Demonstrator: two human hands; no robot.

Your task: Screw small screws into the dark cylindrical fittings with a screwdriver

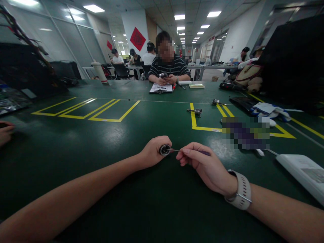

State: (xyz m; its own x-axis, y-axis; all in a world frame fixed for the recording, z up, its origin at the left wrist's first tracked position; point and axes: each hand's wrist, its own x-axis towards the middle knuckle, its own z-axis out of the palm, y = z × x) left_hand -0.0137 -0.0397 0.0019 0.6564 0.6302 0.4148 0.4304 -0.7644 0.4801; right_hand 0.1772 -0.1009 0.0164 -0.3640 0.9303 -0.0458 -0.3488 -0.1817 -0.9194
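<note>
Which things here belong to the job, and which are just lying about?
In the job:
round metal part
thin purple-handled tool
perhaps two unheld metal pieces

Seemingly lying about:
clipboard
white bottle
blue-and-white cloth
white device

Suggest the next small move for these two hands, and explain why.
I'd probably steady the round metal part in the left hand and gently line up the thin tool with its open end. The right hand already holds the tool with its shaft pointing at that opening, though whether the tip touches anything inside is too small to tell.
</note>
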